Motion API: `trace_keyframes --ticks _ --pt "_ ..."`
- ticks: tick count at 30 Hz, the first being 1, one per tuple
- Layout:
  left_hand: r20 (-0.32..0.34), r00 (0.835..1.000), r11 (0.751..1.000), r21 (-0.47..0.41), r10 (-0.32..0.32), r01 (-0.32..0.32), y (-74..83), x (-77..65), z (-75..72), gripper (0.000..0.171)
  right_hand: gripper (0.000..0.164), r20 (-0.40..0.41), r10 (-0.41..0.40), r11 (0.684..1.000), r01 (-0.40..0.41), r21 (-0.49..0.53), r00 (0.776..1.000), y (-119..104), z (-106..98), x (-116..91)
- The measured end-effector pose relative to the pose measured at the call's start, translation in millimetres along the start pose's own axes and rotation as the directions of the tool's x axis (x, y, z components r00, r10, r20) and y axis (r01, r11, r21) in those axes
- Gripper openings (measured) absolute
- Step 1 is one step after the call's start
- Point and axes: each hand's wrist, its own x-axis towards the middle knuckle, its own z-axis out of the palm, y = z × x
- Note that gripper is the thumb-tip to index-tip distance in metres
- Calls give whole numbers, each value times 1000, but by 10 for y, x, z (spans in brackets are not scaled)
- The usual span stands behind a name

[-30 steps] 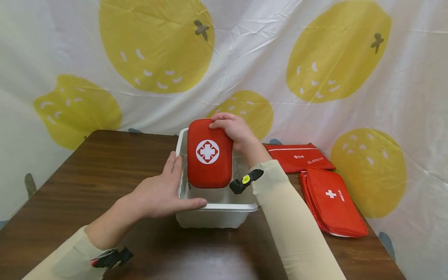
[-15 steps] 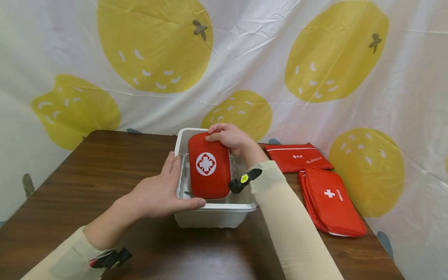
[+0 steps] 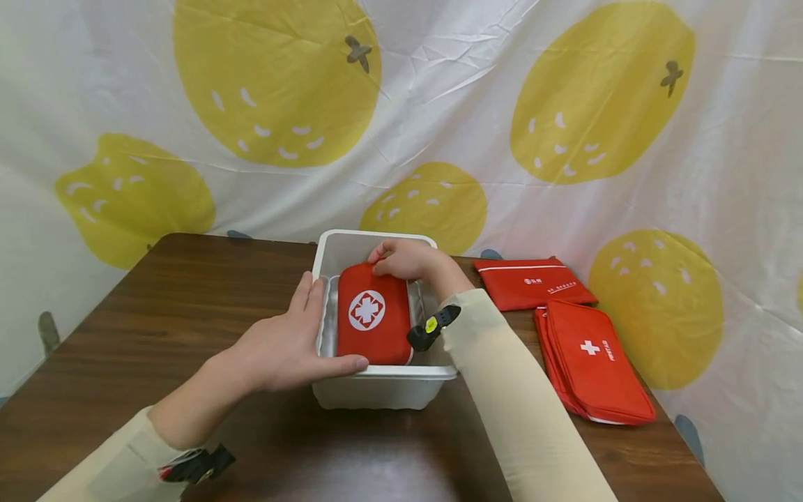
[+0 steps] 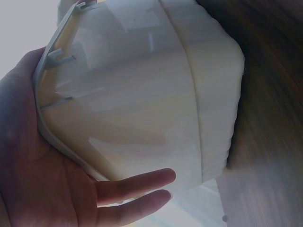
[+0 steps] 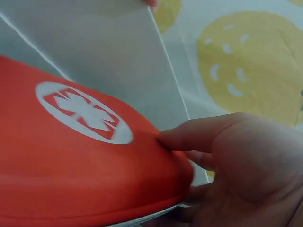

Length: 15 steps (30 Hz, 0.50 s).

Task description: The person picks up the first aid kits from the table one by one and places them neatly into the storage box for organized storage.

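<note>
A red first-aid case [image 3: 385, 341] with a white cross emblem lies tilted inside a white plastic bin [image 3: 385, 392]. My right hand [image 3: 410, 261] pinches the case's far end, thumb on top and fingers beneath, as the right wrist view shows with the thumb [image 5: 182, 135] on the red lid. My left hand [image 3: 282, 348] rests at the bin's near-left corner, its thumb along the front rim and its fingers straight against the left side. In the left wrist view, two fingers [image 4: 137, 185] extend along the bin's outer wall [image 4: 137, 94].
Right of the bin, a flat red zip pouch [image 3: 533, 284] lies toward the back of the brown table [image 3: 207, 300]. In front of it is a red first-aid bag [image 3: 596, 362] with a white cross. A fruit-print curtain [image 3: 439, 125] hangs behind.
My right hand has lowered the red first-aid case into the bin, and the case has tipped flatter. The left hand stays at the bin's corner.
</note>
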Motion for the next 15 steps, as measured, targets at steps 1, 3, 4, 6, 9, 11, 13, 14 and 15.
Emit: trace_keyframes --ticks 1,3,4,6,9,11,13,14,15 --pt "1 1000 1000 0 0 0 -1 -1 0 140 20 22 -5 1000 6 -27 1000 1 2 2" --pt "0 1000 1000 -2 0 0 -2 0 0 140 19 74 -10 999 13 -44 997 5 8 3" --pt "-1 1000 1000 -1 1 -1 -1 -1 -1 140 18 99 -10 999 14 -41 995 7 11 4" --pt "-6 1000 1000 -1 5 -5 -1 -1 -2 139 17 149 1 1000 1 -17 989 14 20 1" --pt "-15 1000 1000 0 9 -9 -1 -3 -3 138 18 187 24 999 -19 -27 982 18 32 -12" --pt "-19 1000 1000 -1 11 -11 -2 -3 -3 138 19 194 43 998 -34 -54 980 23 38 -23" --pt "-19 1000 1000 -3 11 -11 -3 -3 -4 138 19 198 64 996 -51 -70 978 25 42 -34" --pt "-18 1000 1000 -5 10 -10 -3 -2 -5 138 19 201 74 996 -61 -72 977 27 44 -37" --pt "-15 1000 1000 -6 9 -9 -4 -1 -6 137 19 204 80 995 -66 -77 976 28 45 -39"
